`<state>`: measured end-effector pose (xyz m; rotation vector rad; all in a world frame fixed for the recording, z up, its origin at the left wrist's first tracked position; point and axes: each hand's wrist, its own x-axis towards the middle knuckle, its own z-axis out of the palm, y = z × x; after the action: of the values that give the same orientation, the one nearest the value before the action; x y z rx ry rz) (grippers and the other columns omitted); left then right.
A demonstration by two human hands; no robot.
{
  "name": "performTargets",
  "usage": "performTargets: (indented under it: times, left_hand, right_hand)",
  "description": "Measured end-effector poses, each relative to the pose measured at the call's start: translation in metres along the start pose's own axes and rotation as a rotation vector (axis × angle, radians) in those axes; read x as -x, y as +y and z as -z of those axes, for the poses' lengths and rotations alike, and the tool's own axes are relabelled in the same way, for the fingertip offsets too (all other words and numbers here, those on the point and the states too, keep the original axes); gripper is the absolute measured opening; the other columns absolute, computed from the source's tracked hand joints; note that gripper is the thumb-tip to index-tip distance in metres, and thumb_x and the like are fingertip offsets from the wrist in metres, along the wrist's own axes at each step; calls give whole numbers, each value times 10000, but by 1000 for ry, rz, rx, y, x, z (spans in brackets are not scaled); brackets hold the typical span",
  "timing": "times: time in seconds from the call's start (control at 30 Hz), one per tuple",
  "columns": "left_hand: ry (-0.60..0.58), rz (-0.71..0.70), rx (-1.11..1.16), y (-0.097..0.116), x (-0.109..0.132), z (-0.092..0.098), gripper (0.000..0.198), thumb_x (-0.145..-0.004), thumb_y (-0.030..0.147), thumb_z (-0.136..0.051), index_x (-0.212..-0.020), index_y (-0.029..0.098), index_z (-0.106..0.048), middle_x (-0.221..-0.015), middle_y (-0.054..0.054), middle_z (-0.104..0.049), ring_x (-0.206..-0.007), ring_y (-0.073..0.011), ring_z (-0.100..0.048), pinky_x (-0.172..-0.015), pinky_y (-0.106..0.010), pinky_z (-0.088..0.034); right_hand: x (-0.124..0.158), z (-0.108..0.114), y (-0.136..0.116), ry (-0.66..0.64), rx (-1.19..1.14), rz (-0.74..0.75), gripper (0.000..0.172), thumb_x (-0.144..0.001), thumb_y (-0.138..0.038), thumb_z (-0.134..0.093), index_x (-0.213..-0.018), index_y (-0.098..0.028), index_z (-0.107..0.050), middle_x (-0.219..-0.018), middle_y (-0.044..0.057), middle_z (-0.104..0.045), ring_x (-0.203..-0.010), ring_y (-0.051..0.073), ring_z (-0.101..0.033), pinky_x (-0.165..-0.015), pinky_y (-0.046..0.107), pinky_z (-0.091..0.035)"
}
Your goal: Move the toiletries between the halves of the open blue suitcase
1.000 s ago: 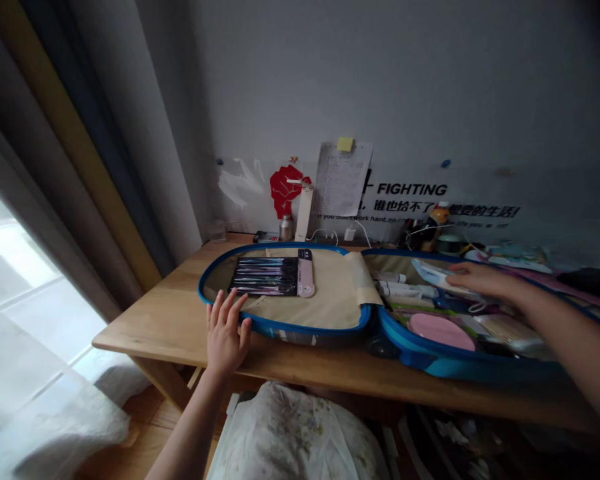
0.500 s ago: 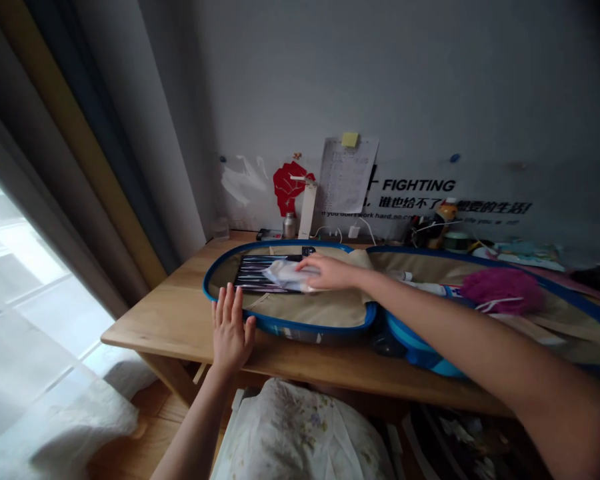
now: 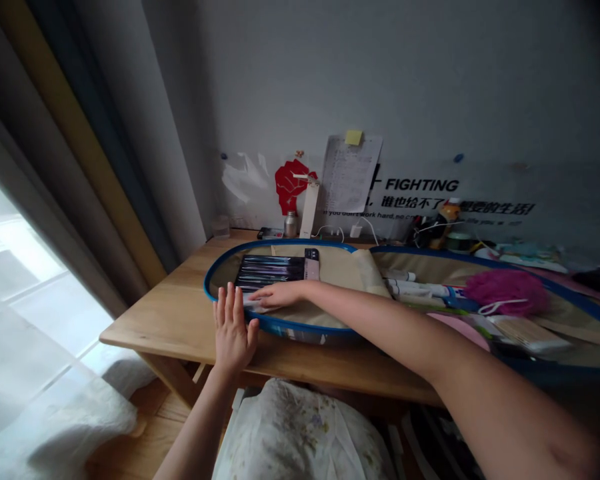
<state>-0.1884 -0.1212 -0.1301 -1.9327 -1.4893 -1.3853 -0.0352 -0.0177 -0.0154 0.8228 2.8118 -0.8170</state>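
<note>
Packet first: on my feed the pale packet (image 3: 254,305) lies on the beige lining in the left half of the open blue case (image 3: 300,328), close to the case's near rim. Only 1 corner of it shows, so I cannot tell its long axis.

The right hand (image 3: 275,294) rests on top of it, palm down and fingers stretched flat toward the left, pressing and not gripping. That arm crosses in from the right, over the near rim of the case.

Just beyond those fingers, on the far side, sits a black brush pack (image 3: 275,268), with its long axis running left to right.

The left hand (image 3: 234,328) is just near of the packet. It lies released and flat on the desk (image 3: 175,320), with its spread fingers touching the blue rim.

Both hands are close, and only the right 1 is in contact with the packet. A pink puff (image 3: 505,290) sits well apart in the right half.
</note>
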Motion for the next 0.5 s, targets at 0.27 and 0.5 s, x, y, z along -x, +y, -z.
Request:
performTargets:
  times: [0.27, 0.5]
  left_hand:
    - [-4, -8, -6, 1, -1, 2, 676, -1048, 485, -309, -1623, 153, -184, -1642, -197, -296, -1570, -309, -134, -1249, -541, -156]
    - [-1, -27, -25, 0, -1, 2, 647, -1047, 443, -347, -1617, 164, -217, -1637, -188, -313, -1570, -300, -139, -1255, -532, -143]
  right_hand:
    - [-13, -18, -1, -35, 82, -118, 571, -1009, -358, -434, -1565, -242, -378, -1650, 78, -311, -1551, 275, -242, -1275, 492, -201]
    - [-14, -24, 1, 29, 92, -132, 598, -994, -489, -430, -1550, -271, -408, -1641, 104, -338, -1528, 341, -296, -1236, 605, -241]
